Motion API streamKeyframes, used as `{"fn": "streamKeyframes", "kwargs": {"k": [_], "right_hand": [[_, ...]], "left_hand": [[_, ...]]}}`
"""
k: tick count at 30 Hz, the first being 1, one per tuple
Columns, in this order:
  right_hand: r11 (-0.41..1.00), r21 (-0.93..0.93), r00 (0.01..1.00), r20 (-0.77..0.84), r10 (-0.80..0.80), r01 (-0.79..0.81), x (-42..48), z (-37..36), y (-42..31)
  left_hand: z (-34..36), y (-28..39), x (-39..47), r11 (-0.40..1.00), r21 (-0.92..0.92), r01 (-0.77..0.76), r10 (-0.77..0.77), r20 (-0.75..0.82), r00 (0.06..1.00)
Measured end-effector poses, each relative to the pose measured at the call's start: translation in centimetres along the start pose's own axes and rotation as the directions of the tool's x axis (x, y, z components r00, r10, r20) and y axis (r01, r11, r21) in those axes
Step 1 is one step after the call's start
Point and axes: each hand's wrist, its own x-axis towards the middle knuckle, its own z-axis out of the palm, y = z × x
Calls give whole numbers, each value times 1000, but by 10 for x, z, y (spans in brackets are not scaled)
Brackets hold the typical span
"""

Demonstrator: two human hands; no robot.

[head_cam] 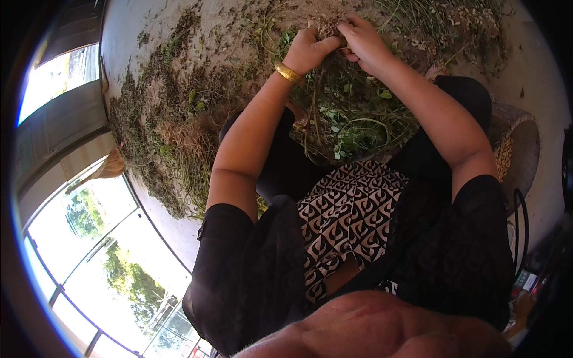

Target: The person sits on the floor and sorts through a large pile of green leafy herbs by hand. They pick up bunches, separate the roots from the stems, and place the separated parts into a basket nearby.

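At the top of the view, my left hand (pixel 309 50), with a gold bangle (pixel 287 72) on its wrist, grips a bundle of thin brown peanut-plant roots (pixel 327 23). My right hand (pixel 365 47) pinches the same roots from the other side, its fingertips close to my left thumb. The hands partly hide the bundle, so I cannot tell whether a pod is between the fingers. Below them, green leafy peanut plants (pixel 358 116) with long stems lie between my legs.
Pulled plants and dry roots (pixel 188 134) are strewn over the soil-covered floor to the left. More plants with pale pods (pixel 470 22) lie at the upper right. Beside my right knee, a tipped round basket (pixel 524 152) holds peanuts (pixel 504 159). Glass doors (pixel 112 259) stand at the left.
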Motion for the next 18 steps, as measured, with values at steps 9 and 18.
{"fn": "streamKeyframes", "kwargs": {"k": [9, 18], "right_hand": [[988, -38, 986, 81, -148, 151, 9, -5, -8], [937, -159, 950, 76, -302, 311, 8, -13, -1]], "left_hand": [[12, 11, 5, 934, -353, -56, 44, -43, 998], [16, 20, -12, 683, -707, 181, -223, 35, 974]]}}
